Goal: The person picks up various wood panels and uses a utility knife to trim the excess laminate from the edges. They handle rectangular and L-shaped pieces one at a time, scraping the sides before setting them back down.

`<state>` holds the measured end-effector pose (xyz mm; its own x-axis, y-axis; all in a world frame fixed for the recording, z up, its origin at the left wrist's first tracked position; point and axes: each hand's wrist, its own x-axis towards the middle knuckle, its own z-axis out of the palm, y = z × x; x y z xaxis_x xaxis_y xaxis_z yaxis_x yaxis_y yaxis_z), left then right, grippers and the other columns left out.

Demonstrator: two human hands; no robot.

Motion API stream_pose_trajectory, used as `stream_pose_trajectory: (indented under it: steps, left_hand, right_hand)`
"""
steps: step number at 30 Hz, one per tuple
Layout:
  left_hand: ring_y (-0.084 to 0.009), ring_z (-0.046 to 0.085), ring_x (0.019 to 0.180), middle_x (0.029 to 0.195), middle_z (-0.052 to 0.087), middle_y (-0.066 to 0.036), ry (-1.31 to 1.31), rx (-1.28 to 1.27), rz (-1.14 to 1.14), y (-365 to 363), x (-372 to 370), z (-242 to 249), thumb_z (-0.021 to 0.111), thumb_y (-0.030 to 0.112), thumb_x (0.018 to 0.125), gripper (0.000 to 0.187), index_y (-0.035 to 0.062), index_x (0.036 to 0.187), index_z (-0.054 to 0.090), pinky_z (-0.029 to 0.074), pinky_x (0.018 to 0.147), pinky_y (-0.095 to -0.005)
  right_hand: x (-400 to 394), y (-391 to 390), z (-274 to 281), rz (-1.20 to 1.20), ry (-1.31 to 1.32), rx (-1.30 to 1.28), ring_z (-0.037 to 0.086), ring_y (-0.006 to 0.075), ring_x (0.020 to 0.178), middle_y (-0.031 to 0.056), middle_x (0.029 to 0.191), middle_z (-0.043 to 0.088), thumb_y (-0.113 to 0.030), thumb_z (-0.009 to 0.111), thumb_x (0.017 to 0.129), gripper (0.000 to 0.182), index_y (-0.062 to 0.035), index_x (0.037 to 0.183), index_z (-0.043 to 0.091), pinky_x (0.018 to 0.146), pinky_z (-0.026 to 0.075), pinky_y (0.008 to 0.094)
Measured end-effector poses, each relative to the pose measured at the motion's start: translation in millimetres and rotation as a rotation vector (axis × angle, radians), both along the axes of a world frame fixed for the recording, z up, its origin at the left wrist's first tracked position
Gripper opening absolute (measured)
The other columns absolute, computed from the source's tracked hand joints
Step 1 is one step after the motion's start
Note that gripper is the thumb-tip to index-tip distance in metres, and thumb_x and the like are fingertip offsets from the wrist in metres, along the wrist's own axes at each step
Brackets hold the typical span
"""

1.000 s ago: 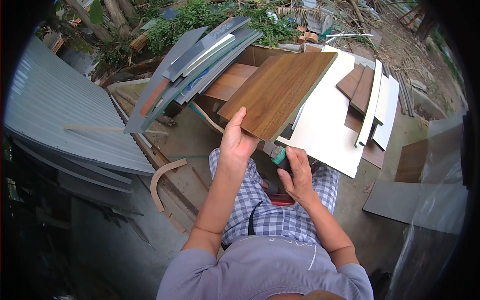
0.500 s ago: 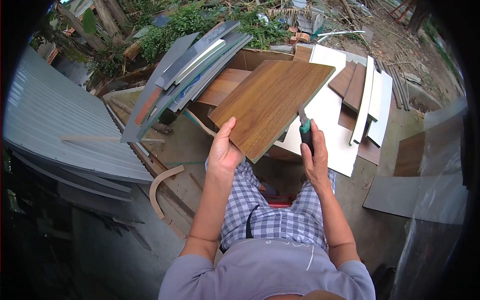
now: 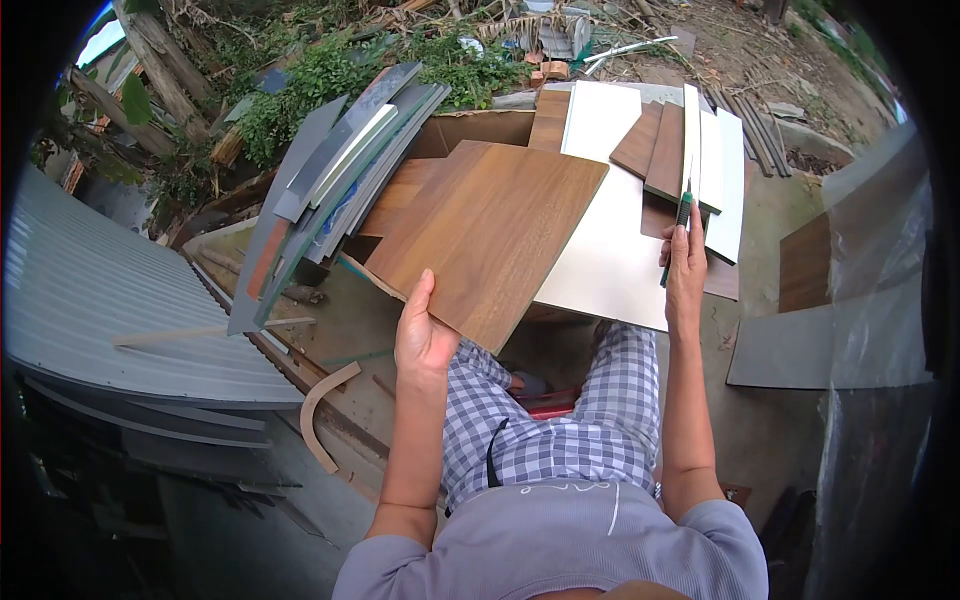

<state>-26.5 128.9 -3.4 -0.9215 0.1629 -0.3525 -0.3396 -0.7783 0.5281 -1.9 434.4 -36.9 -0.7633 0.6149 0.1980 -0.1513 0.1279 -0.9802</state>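
Note:
My left hand (image 3: 424,338) grips the near left corner of a brown wood-grain board (image 3: 500,235), thumb on top and fingers underneath. The board is tilted above my lap. Off to its right, apart from it, my right hand (image 3: 688,268) is closed round a utility knife (image 3: 685,210) with a green and black handle, its blade pointing away from me. Beneath the knife lie a large white panel (image 3: 610,240) and several narrower white strips (image 3: 711,170). Two brown wood-grain pieces (image 3: 665,160) rest on the white panel.
Grey and dark panels (image 3: 345,175) are stacked leaning on the left. A corrugated metal sheet (image 3: 110,300) stands further left, near a curved wooden strip (image 3: 318,420). At right are a grey panel (image 3: 790,352) and clear plastic sheeting (image 3: 870,420). Plants (image 3: 320,85) grow behind.
My right hand has moved right and away from the board's edge with the utility knife, over the white strips. The board in my left hand has shifted slightly left and lower in view.

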Motion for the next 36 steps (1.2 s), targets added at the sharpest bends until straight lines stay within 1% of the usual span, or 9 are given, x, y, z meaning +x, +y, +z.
stream_pose_trajectory:
  steps: [2,6,19,23,25,26,29,34,36]
  left_hand:
    - [-0.0232,0.051,0.113,0.121,0.052,-0.010,0.153,-0.149,0.131,17,-4,-14,0.054,0.011,0.090,0.038,0.0037,0.126,0.043,0.043,0.096,-0.0411]
    - [-0.0194,0.046,0.118,0.127,0.046,-0.008,0.235,-0.246,0.172,56,-7,-32,0.049,0.010,0.093,0.038,0.0067,0.129,0.038,0.040,0.098,-0.0375]
    - [-0.0228,0.043,0.121,0.130,0.042,-0.010,0.110,-0.101,0.046,143,8,-99,0.048,0.017,0.095,0.047,0.0058,0.135,0.026,0.039,0.102,-0.0410]
    - [-0.0279,0.049,0.117,0.126,0.046,-0.016,0.097,-0.037,-0.138,149,12,-107,0.046,0.021,0.096,0.039,-0.0016,0.125,0.035,0.043,0.097,-0.0463]
    - [-0.0319,0.056,0.108,0.120,0.049,-0.020,0.048,-0.066,-0.481,143,15,-106,0.044,0.022,0.097,0.037,-0.0065,0.120,0.038,0.046,0.092,-0.0475]
    - [-0.0384,0.058,0.102,0.113,0.052,-0.027,0.003,-0.090,-0.549,143,17,-101,0.043,0.020,0.097,0.036,-0.0117,0.114,0.040,0.051,0.087,-0.0472]
    - [-0.0397,0.059,0.101,0.114,0.052,-0.029,-0.048,-0.128,-0.688,140,20,-101,0.041,0.021,0.097,0.037,-0.0132,0.112,0.042,0.052,0.085,-0.0455]
    - [-0.0378,0.062,0.097,0.113,0.055,-0.028,-0.068,-0.197,-0.740,136,24,-110,0.039,0.026,0.098,0.042,-0.0122,0.115,0.043,0.055,0.079,-0.0413]
    - [-0.0335,0.065,0.091,0.106,0.060,-0.025,-0.054,-0.349,-0.860,132,23,-105,0.039,0.031,0.098,0.043,-0.0093,0.111,0.048,0.056,0.075,-0.0385]
  right_hand:
    - [15,8,2,-0.024,0.042,-0.053,0.041,0.0058,0.066,0.0000,0.081,0.049,-0.027,0.044,0.098,0.050,-0.0081,0.142,0.029,0.058,0.038,0.0201]
    - [39,18,2,-0.057,0.089,-0.084,0.042,0.0055,0.066,0.0000,0.082,0.048,-0.027,0.044,0.098,0.049,-0.0052,0.141,0.031,0.059,0.038,0.0197]
    - [64,32,-16,-0.124,0.024,-0.112,0.046,0.0047,0.069,-0.0005,0.086,0.050,-0.027,0.044,0.098,0.047,-0.0081,0.140,0.035,0.059,0.042,0.0198]
    - [64,29,-17,-0.121,-0.008,-0.120,0.046,0.0049,0.068,0.0000,0.086,0.050,-0.026,0.044,0.098,0.047,-0.0073,0.140,0.034,0.059,0.042,0.0199]
    - [63,28,-20,-0.117,0.012,-0.149,0.046,0.0051,0.069,0.0007,0.086,0.051,-0.025,0.044,0.098,0.047,-0.0064,0.140,0.034,0.058,0.042,0.0201]
    - [62,27,-22,-0.113,0.008,-0.151,0.046,0.0051,0.069,0.0007,0.086,0.051,-0.025,0.044,0.098,0.047,-0.0064,0.140,0.034,0.058,0.042,0.0201]
    - [61,25,-24,-0.093,0.010,-0.174,0.047,0.0053,0.069,0.0014,0.087,0.051,-0.025,0.044,0.098,0.048,-0.0056,0.140,0.033,0.057,0.042,0.0203]
    - [61,23,-26,-0.080,0.013,-0.162,0.047,0.0054,0.069,0.0021,0.087,0.051,-0.024,0.044,0.098,0.048,-0.0053,0.140,0.032,0.056,0.042,0.0202]
    - [60,22,-26,-0.075,0.007,-0.163,0.047,0.0054,0.069,0.0023,0.086,0.051,-0.025,0.044,0.098,0.048,-0.0052,0.140,0.032,0.056,0.042,0.0203]
